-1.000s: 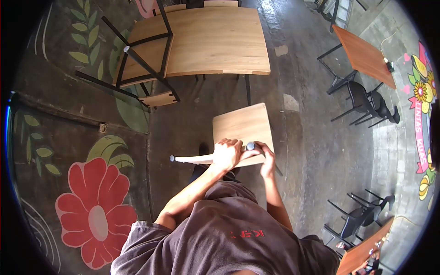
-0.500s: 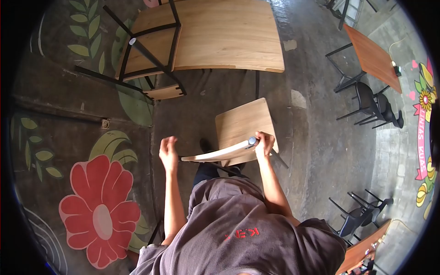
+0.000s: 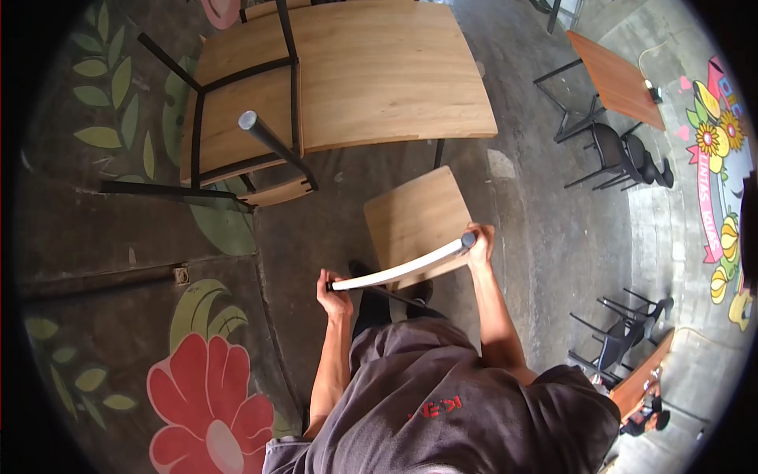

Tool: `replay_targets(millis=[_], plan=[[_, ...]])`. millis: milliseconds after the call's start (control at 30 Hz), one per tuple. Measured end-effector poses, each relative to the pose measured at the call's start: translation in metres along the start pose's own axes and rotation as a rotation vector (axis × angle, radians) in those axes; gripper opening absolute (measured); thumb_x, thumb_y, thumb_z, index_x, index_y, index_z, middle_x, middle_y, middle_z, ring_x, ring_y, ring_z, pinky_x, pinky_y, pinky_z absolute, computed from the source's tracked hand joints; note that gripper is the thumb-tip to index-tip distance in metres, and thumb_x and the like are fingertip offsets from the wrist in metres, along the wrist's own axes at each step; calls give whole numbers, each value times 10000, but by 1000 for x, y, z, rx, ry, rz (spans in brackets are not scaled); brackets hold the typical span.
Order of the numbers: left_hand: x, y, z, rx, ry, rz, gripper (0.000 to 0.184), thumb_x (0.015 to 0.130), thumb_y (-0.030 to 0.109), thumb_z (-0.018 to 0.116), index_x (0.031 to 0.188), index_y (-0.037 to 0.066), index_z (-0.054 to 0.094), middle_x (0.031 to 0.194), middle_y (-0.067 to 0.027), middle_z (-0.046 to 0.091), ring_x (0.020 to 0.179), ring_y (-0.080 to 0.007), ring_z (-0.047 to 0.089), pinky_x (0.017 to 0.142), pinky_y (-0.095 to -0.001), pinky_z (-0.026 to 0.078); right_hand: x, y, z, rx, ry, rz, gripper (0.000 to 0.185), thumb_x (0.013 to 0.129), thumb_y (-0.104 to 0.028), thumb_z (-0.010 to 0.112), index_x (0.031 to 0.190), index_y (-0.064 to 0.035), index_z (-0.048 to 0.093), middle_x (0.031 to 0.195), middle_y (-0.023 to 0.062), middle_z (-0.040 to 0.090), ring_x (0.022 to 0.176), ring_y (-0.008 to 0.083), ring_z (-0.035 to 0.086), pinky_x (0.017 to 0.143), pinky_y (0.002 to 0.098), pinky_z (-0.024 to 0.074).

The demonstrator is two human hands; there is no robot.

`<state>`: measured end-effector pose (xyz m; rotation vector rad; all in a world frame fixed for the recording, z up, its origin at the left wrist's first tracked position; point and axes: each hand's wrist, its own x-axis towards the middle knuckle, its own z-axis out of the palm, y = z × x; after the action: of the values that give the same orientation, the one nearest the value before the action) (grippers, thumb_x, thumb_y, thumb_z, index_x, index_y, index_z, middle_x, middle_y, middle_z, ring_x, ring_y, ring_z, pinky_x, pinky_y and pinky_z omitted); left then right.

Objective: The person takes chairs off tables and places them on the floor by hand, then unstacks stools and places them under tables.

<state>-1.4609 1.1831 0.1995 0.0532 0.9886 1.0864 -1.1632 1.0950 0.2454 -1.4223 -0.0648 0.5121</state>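
Observation:
Right in front of my body stands a chair with a light wooden seat point(image 3: 414, 212) and a curved wooden backrest point(image 3: 399, 271). My left hand point(image 3: 333, 292) is closed around the left end of the backrest. At the other end, my right hand point(image 3: 480, 245) grips beside the dark round cap of the frame. Below the backrest, part of the chair's dark frame shows near my legs; most of its legs are hidden.
Beyond the chair is a wooden table point(image 3: 387, 75), with another chair point(image 3: 296, 158) upside down on its left part. A painted wall point(image 3: 209, 411) runs along the left. To the right stand a reddish table point(image 3: 620, 79) and several black chairs point(image 3: 608, 150).
My left hand, apart from the backrest before, has moved right and closed on its left end. The backrest has shifted slightly and my right hand stays on it. The view has turned a little.

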Motion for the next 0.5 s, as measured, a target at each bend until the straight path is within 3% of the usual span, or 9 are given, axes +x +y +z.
replay_targets(millis=[67, 100, 233, 267, 400, 500], plan=[[7, 10, 5, 115, -82, 57, 213, 796, 225, 516, 634, 92, 472, 583, -27, 457, 599, -172, 490, 655, -309, 426, 15, 20, -8, 38, -125, -125, 220, 737, -44, 481, 519, -21, 496, 532, 23, 507, 469, 93, 460, 445, 230, 310], [9, 16, 10, 153, -95, 79, 196, 782, 207, 507, 633, 84, 471, 587, -33, 461, 604, -176, 495, 659, -308, 427, 23, 24, -19, 33, -308, -153, 210, 733, -50, 483, 528, -21, 516, 545, 31, 524, 490, 101, 483, 461, 234, 334], [18, 33, 28, 286, -188, 114, 147, 734, 159, 470, 621, 65, 461, 593, -53, 470, 614, -188, 514, 661, -314, 438, 33, 41, -20, 134, -207, -62, 183, 709, -46, 485, 530, -22, 516, 531, 32, 513, 484, 103, 463, 474, 243, 343], [18, 37, 35, 297, -198, 124, 148, 736, 151, 465, 617, 64, 453, 591, -51, 460, 611, -185, 513, 654, -315, 441, 32, 47, -13, 217, -13, -30, 196, 695, -66, 493, 502, -30, 492, 509, 23, 482, 470, 98, 434, 457, 247, 310], [27, 41, 43, 312, -212, 92, 138, 736, 138, 456, 612, 82, 434, 601, -31, 434, 597, -174, 496, 666, -324, 461, 35, 31, -6, 74, -273, -96, 260, 694, -99, 477, 450, -64, 397, 461, -23, 370, 442, 72, 338, 442, 258, 207], [31, 36, 55, 302, -213, 84, 138, 734, 132, 452, 610, 81, 421, 602, -30, 424, 594, -172, 488, 663, -326, 462, 46, 29, -1, 92, -241, -88, 262, 705, -87, 468, 457, -71, 388, 463, -30, 361, 440, 64, 308, 445, 260, 195]])
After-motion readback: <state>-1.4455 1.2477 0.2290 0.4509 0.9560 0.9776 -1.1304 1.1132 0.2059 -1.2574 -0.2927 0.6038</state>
